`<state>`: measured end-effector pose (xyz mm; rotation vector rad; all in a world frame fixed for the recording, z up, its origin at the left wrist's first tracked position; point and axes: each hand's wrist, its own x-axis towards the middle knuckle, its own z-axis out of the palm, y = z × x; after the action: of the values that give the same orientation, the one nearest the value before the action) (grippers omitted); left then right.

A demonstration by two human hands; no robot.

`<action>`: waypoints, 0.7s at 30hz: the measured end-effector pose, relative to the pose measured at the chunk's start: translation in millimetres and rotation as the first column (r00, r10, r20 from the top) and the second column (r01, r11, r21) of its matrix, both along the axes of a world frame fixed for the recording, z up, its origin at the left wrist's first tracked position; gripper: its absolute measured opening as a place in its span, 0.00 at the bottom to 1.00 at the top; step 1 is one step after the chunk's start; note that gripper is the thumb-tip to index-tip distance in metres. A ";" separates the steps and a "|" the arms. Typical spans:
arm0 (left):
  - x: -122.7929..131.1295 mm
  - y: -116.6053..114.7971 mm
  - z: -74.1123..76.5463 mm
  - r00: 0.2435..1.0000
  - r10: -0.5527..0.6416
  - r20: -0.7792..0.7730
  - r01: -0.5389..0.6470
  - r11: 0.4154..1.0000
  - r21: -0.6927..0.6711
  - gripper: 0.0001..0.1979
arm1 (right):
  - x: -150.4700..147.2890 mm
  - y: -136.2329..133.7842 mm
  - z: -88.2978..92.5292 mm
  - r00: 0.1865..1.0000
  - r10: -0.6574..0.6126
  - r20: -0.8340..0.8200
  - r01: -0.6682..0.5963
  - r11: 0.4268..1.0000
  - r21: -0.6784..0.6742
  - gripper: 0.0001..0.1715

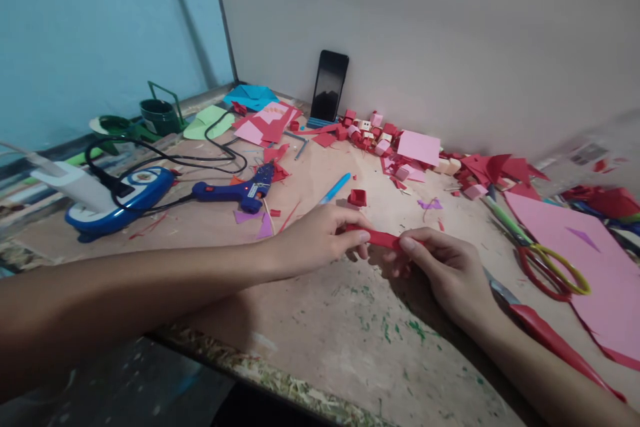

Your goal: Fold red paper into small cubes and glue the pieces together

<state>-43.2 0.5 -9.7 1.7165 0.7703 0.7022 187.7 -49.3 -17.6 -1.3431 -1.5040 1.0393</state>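
A narrow strip of red paper (384, 239) is stretched between my two hands, just above the table. My left hand (334, 235) pinches its left end between thumb and fingers. At the other end, my right hand (444, 261) grips the strip the same way. Just beyond the strip sits a small red paper box (357, 197). A light-blue pen-like stick (336, 188) lies behind my left hand, partly hidden by it. Under my right forearm, a red-handled tool with a metal blade (537, 320) is partly covered.
A blue glue gun (245, 190) lies at left, wired to a power strip (145, 187). A phone (329, 87) leans against the back wall near many small paper cubes (367, 133). Scissors (545, 267) and pink paper sheets (600, 280) lie at right.
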 end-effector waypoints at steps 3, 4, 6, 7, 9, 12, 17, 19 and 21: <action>0.1 0.9 0.6 1.000 -0.003 -0.001 0.003 1.000 -0.011 0.09 | -3.3 -1.2 2.2 1.000 0.001 0.000 -0.001 1.000 0.026 0.22; 0.3 1.2 1.0 1.000 -0.005 -0.004 0.005 1.000 -0.011 0.09 | -4.2 -1.6 2.7 1.000 0.004 0.000 -0.004 0.999 0.033 0.21; 1.0 1.9 1.5 1.000 -0.018 -0.014 0.018 1.000 -0.004 0.07 | -5.0 -2.4 3.0 1.000 0.008 0.010 -0.009 0.999 0.037 0.21; 1.3 2.2 1.4 0.999 -0.028 -0.018 0.028 1.000 0.001 0.07 | -4.8 -2.8 2.8 1.000 0.008 0.023 -0.009 0.999 0.035 0.21; 1.9 2.4 0.8 0.999 -0.047 -0.022 0.047 0.999 0.003 0.08 | -3.8 -3.6 1.9 0.999 0.008 0.049 -0.010 0.999 0.032 0.20; 1.8 2.0 -0.5 0.999 -0.043 -0.021 0.044 0.999 0.008 0.10 | -3.1 -4.7 1.2 0.998 0.013 0.055 -0.015 0.999 0.040 0.20; 0.7 0.2 1.0 0.998 -0.038 -0.041 0.039 0.999 0.021 0.11 | -5.9 -5.9 4.1 0.998 0.042 0.045 -0.043 0.999 0.025 0.21; 0.5 -0.4 2.4 0.999 -0.026 -0.046 0.027 0.999 0.016 0.11 | -6.2 -5.6 5.1 0.998 0.057 0.036 -0.057 0.998 0.022 0.21; 0.3 -0.7 3.2 0.998 -0.019 -0.055 0.021 0.999 0.030 0.11 | -5.6 -4.8 5.4 0.998 0.060 0.019 -0.060 0.998 0.008 0.21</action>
<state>-42.8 -0.2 -6.4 1.7757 0.7831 0.6586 182.1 -54.1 -12.3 -1.3118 -1.5692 1.0599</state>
